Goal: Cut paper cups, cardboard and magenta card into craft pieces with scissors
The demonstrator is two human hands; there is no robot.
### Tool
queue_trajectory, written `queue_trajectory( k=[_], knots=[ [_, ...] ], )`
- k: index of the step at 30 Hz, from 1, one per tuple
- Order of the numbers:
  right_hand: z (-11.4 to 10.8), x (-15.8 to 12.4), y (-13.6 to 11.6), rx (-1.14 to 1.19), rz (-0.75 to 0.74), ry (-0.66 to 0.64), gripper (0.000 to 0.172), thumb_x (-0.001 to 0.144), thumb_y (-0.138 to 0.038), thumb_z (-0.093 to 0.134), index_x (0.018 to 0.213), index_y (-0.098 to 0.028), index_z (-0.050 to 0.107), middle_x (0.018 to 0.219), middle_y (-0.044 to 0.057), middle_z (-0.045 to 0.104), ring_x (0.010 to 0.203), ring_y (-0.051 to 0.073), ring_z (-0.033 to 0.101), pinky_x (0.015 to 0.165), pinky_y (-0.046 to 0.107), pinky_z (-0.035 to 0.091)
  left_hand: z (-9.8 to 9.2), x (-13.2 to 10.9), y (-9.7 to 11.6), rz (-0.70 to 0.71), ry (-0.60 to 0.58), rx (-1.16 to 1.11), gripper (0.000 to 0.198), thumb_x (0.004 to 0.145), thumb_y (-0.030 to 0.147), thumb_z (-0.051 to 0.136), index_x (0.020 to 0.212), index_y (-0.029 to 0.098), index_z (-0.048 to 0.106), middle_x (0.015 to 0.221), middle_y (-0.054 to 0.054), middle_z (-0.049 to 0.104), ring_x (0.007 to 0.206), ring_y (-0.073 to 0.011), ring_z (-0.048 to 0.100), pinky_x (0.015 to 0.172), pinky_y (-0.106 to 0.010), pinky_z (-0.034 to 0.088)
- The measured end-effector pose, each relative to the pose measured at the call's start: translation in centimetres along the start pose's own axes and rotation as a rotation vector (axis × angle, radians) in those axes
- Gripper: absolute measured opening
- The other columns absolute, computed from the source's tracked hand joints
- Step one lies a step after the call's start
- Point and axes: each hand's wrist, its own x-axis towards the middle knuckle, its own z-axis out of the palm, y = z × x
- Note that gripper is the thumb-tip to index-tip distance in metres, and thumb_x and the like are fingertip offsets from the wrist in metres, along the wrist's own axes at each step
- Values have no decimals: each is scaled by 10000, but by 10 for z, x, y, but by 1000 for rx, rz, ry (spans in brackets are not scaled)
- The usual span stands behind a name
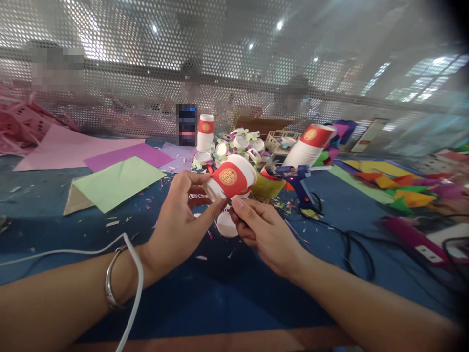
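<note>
My left hand (pixel 186 208) grips a red-and-white paper cup (pixel 234 177), tilted on its side with a gold emblem on its red band. The fingers wrap round its left end and the thumb lies along the lower edge. Close against that edge, my right hand (pixel 266 225) pinches a thin dark tool (pixel 227 198); most of it is hidden in the fingers, so its kind does not show. Under the hands a round white piece (pixel 227 225) rests on the table. A blue glue gun (pixel 298 183) stands right of the cup.
Behind lie a heap of small white paper pieces (pixel 240 143) and stacked cups (pixel 309 144). Green paper (pixel 122 181) lies left; coloured scraps (pixel 410 183) and a power strip (pixel 421 247) are right. A white cable (pixel 137 278) crosses my left wrist.
</note>
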Motion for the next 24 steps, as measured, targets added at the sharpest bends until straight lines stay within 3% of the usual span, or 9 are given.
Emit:
queue_trajectory(
  k=[7,12,18,24],
  knots=[
    [1,0,-1,21,-25,26,450,864,-539,698,700,-156,526,589,-74,349,452,18,221,379,178,116,4,-5,-2,132,-27,106,297,836,245,751,1072,237,572,1094,-53,541,968,-196,637,856,-404,602],
    [2,-1,-4,10,-53,16,451,863,-538,699,691,-159,524,576,-80,332,453,23,224,380,177,129,5,-8,2,125,-19,79,332,821,249,768,1080,227,561,1082,-64,573,997,-208,620,834,-373,589],
    [-2,-2,-4,-25,-68,20,448,885,-546,668,704,-164,519,576,-79,310,460,31,234,389,178,136,3,-8,14,-29,-10,18,280,892,337,702,1075,193,547,1038,-63,616,963,-181,630,759,-295,555],
    [-2,0,-3,-30,-76,7,448,880,-542,673,707,-162,512,604,-78,319,462,27,217,387,180,121,5,-5,11,-240,-50,-152,429,888,388,702,1234,172,569,1016,-57,654,931,-179,643,810,-318,539]
  ],
)
